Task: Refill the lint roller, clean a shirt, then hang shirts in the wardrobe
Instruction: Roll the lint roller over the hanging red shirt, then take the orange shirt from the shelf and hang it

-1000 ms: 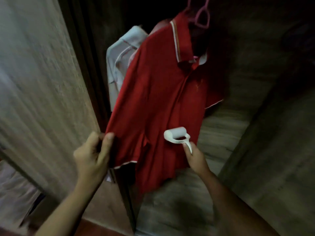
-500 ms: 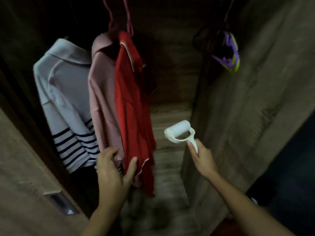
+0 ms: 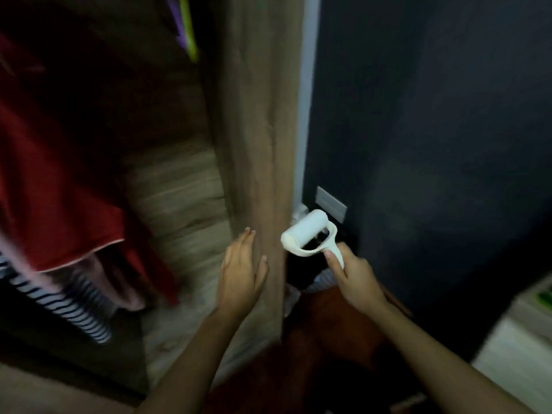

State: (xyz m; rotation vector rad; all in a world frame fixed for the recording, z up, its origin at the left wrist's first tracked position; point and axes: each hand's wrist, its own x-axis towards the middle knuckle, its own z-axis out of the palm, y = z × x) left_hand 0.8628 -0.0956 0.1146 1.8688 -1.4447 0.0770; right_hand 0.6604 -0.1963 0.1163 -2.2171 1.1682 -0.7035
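Wardrobe (image 3: 254,144) w/ 3 shirts (image 3: 53,189); right hand (image 3: 355,282) holds 1 roller (image 3: 304,231).

Wood-grain wardrobe (image 3: 254,144), open; red shirt (image 3: 53,189), pink shirt (image 3: 103,279), striped shirt (image 3: 59,306) hang inside at left, blurred.

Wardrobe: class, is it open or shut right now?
Open: the wardrobe interior is exposed, with the red shirt and striped shirt hanging inside.

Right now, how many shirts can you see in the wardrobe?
3: a red shirt at left, a pink shirt below its hem, a striped shirt lowest left. More may be hidden.
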